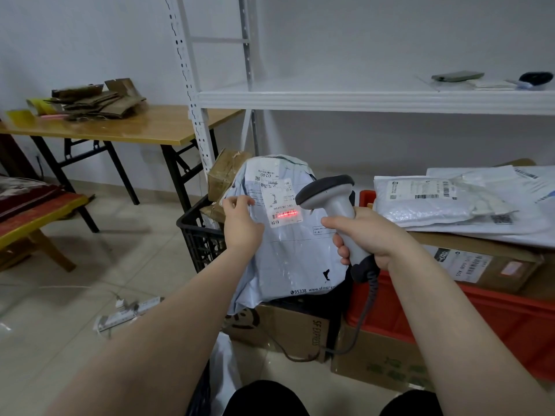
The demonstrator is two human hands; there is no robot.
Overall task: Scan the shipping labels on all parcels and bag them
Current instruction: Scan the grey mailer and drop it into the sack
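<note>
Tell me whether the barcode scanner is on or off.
On. The barcode scanner, gripped in the right hand, throws a red line across the shipping label on the grey parcel.

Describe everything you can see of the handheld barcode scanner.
The scanner looks like plastic: a light grey handle under a dark, hooded head. The right hand grips the handle, tilting the head left toward the pale mailer, where its red line falls across the label's barcode. A dark cable hangs from its base.

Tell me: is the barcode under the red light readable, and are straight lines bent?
Head view: the red scan line blooms over the barcode on the grey parcel, hiding bars; head view again: the white shelf post bows, wide-angle distortion.
</note>
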